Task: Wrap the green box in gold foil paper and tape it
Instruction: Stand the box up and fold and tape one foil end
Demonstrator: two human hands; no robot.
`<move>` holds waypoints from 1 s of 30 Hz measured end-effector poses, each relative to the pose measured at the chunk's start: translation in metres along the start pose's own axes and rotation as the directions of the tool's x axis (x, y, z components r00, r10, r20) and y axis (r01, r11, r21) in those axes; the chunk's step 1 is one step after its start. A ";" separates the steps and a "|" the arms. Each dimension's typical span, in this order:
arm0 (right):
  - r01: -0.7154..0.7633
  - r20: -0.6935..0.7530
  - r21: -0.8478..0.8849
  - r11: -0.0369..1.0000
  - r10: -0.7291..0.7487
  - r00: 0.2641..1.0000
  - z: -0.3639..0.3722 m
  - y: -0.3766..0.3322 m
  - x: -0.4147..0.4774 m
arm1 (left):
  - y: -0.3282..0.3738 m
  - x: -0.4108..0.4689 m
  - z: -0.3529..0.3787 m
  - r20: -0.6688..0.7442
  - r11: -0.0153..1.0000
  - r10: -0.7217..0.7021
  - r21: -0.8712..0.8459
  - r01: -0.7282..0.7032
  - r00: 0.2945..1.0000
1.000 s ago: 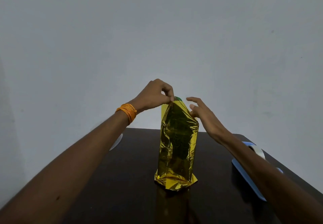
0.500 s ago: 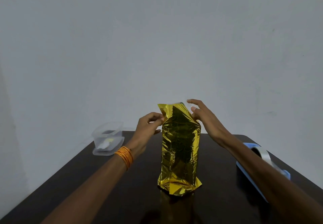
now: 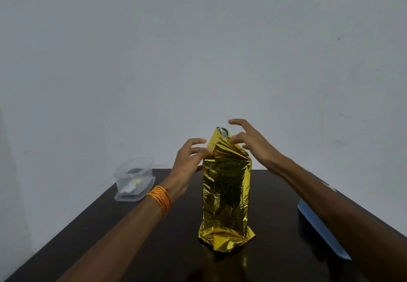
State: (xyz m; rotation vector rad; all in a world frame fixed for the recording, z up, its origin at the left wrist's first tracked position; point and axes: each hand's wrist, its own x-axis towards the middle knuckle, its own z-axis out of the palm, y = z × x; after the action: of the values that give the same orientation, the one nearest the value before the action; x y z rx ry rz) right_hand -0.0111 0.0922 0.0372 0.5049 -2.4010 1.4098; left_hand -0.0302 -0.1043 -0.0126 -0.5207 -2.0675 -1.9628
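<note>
The gold foil paper stands upright as a tall wrapped package in the middle of the dark table. Its bottom end is folded and flares out on the tabletop. A sliver of the green box shows in the foil's open top. My left hand is at the upper left of the package, fingertips touching the creased foil edge. From the right, my right hand reaches over the top with spread fingers and presses a foil flap down. Neither hand visibly pinches the foil.
A clear plastic container with something small inside sits at the table's back left corner. A blue tray lies along the right edge, partly hidden by my right forearm. A plain wall is behind the table.
My left hand came down from the foil's top tip to its upper left edge. The right hand moved over the top, and the foil's upper part is now folded down and creased.
</note>
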 end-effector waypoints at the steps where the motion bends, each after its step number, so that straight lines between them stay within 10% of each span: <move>1: -0.009 0.028 -0.029 1.000 0.010 1.000 0.001 -0.003 0.004 | -0.001 -0.001 0.000 -0.005 1.000 -0.001 -0.005 0.001 1.000; 7: -0.040 0.120 -0.146 0.988 0.058 0.991 0.006 -0.006 0.020 | 0.006 -0.004 0.000 0.057 1.000 -0.003 0.011 0.002 0.998; 16: -0.045 -0.203 -0.002 0.999 0.044 0.978 -0.016 0.000 -0.005 | 0.014 0.006 -0.006 0.201 0.989 -0.069 0.144 0.040 0.977; 30: 0.085 -0.050 -0.060 0.995 -0.088 0.995 -0.001 -0.015 -0.039 | 0.023 0.026 -0.001 0.231 0.943 -0.187 0.314 0.109 0.955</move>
State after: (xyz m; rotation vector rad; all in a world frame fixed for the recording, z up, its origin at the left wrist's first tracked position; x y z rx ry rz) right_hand 0.0304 0.0919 0.0329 0.5433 -2.3413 1.2977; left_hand -0.0439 -0.1027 0.0189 -0.5943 -2.5797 -1.6815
